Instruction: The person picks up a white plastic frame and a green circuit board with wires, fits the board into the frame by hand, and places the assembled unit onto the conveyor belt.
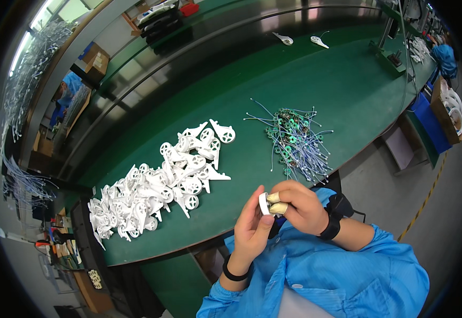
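In front of my chest, over the near table edge, my left hand (251,229) holds a white plastic housing (264,203) between thumb and fingers. My right hand (303,210) meets it from the other side, its thumb and a finger in cream finger covers (277,202). Those two covered fingertips are pinched together against the housing's inner side. Anything between them is hidden. To the left lies a large heap of white plastic housings (167,177) with spoked round ends and pointed tails. Beyond my hands sits a pile of small green circuit boards with blue-grey wires (300,143).
The green table (225,212) curves across the view. Two white parts (319,41) lie apart at its far side. A metal stand (393,58) rises at the far right, with a blue bin (431,124) beside the table. Wire bundles (29,74) hang at left.
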Demonstrator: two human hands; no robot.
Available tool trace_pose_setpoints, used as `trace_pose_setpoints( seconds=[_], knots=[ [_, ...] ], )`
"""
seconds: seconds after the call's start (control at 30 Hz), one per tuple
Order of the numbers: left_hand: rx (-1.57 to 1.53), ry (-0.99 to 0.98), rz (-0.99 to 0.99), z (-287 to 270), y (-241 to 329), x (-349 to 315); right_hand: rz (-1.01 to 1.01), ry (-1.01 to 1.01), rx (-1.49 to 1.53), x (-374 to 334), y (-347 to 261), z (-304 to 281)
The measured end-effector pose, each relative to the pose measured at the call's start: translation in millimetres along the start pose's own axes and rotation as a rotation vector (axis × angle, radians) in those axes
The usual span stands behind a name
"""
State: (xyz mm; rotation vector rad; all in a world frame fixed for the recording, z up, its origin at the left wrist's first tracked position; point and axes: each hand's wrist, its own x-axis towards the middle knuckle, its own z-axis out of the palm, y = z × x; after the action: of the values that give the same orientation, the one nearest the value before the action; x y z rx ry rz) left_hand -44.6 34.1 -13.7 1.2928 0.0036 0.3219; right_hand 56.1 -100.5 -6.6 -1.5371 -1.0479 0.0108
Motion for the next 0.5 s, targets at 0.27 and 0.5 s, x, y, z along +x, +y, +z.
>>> trace_pose_setpoints(
  seconds=[0.27,0.5],
  knots=[
    [-0.008,0.041,-0.037,0.6,-5.0,-0.6,0.047,-0.013,0.128,3.7,4.0,-3.2],
    [0.024,-0.031,-0.056,-6.7,-8.2,1.4,0.037,-0.005,0.088,3.7,3.2,-2.8]
  ],
)
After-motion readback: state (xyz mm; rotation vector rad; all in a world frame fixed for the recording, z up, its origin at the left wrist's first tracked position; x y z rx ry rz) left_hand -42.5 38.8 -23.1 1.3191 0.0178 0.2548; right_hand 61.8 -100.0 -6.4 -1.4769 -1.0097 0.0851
